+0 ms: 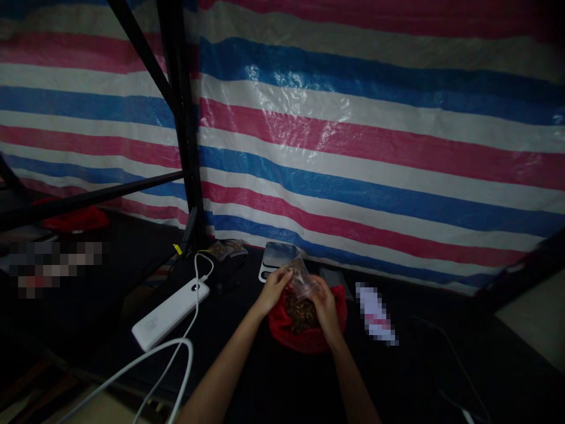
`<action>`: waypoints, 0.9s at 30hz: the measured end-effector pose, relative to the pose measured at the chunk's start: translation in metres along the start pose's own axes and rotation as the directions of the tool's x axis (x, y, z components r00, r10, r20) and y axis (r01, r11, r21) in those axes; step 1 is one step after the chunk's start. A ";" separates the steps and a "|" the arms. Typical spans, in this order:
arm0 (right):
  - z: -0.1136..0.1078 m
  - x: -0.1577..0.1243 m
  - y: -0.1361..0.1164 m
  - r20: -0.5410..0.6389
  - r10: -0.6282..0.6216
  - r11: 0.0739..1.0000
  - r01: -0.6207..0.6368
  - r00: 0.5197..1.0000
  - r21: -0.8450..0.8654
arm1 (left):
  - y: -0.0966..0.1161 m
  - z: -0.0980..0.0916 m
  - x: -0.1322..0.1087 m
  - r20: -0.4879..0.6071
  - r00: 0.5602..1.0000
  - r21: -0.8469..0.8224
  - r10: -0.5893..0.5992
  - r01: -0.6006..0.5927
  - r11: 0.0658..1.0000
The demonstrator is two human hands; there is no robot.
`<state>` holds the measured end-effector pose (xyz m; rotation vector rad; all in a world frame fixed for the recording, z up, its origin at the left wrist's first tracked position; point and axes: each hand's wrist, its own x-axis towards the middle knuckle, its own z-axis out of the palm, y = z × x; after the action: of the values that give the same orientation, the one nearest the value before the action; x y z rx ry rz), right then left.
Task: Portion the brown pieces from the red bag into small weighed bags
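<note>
Between my two hands is a small clear plastic bag (301, 278), held above a red bag (282, 327) full of small brown pieces (302, 313). My left hand (274, 288) pinches the clear bag's left side. On the other side, my right hand (324, 300) has its fingers closed on the bag's right edge. Some brown contents seem to show through the plastic, though the light is dim. Just behind my left hand stands a small digital scale (279, 254) with a dark top and white base, partly covered by the hand and the bag.
A white power bank (170, 315) with a white cable (194, 318) lies to the left. Filled clear bags (227, 248) sit near the black metal post (188, 147). A striped plastic sheet (375, 141) hangs behind the black table. Another red bag (77, 218) is at far left.
</note>
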<state>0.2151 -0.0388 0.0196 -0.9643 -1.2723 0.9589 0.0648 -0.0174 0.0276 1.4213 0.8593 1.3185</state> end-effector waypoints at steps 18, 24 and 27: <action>-0.021 -0.006 -0.001 0.117 0.126 0.978 -0.103 0.985 -0.183 | 0.022 -0.004 -0.012 0.144 0.979 0.209 0.142 -0.170 0.963; -0.020 -0.006 -0.006 0.041 0.037 0.987 -0.030 0.998 -0.155 | 0.020 0.001 -0.013 0.123 0.980 0.273 0.155 -0.184 0.944; -0.019 -0.007 -0.008 -0.042 0.024 0.982 -0.032 0.999 -0.187 | 0.023 0.006 -0.016 0.131 0.975 0.311 0.179 -0.212 0.926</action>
<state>0.2334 -0.0490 0.0237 -1.1442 -1.3356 0.8477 0.0657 -0.0401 0.0454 1.8565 0.9153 1.2795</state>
